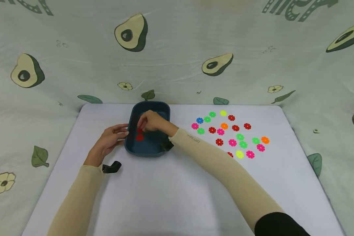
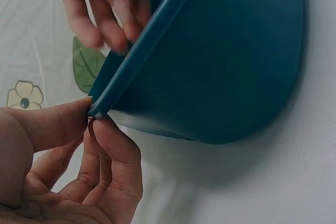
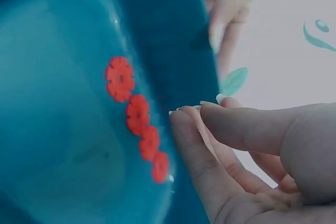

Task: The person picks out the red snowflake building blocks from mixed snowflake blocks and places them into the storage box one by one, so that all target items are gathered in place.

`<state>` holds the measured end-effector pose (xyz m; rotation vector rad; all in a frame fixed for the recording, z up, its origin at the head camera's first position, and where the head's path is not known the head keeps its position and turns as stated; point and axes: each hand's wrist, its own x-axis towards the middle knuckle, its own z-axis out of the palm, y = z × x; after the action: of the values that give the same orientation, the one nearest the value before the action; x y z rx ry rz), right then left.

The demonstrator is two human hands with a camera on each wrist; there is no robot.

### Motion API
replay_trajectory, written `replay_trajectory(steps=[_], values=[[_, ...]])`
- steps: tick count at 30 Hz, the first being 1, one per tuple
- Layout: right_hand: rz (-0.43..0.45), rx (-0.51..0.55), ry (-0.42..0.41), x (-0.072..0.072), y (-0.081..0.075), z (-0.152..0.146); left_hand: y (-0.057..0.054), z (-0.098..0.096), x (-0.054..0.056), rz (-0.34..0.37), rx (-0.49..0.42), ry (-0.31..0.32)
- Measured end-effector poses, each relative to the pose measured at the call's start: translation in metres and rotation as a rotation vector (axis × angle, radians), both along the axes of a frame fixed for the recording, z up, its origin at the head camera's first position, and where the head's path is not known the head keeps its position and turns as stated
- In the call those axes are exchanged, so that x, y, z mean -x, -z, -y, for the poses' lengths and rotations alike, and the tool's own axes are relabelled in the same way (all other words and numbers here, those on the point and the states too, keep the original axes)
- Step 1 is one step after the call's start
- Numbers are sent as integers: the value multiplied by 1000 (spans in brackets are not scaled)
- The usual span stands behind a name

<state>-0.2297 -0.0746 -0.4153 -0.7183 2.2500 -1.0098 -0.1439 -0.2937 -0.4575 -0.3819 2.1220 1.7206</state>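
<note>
Pale green avocado-print cloth (image 1: 177, 36) behind and beside white table (image 1: 171, 193).

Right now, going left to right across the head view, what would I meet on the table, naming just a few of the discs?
Left hand → dark teal tray → blue disc → upper yellow disc → lower yellow disc → rightmost orange disc.

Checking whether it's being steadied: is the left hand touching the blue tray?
Touching. The left wrist view shows it: the left hand pinches the rim of the blue tray, with no gap between.
</note>
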Motion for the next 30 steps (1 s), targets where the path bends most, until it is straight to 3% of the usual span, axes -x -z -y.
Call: replay_trajectory(steps=[8,13,22,30], values=[[-16,73,-29,-12,-18,-37,-1,4,-4,-9,-4,3],[4,109,-13,-20,-21,-67,1,5,-5,-18,-5,15],[66,157,102,-27,-19,-127,3,4,-3,-13,-1,14],[70,123,228,-30,-14,-179,2,1,-1,-18,-4,25]])
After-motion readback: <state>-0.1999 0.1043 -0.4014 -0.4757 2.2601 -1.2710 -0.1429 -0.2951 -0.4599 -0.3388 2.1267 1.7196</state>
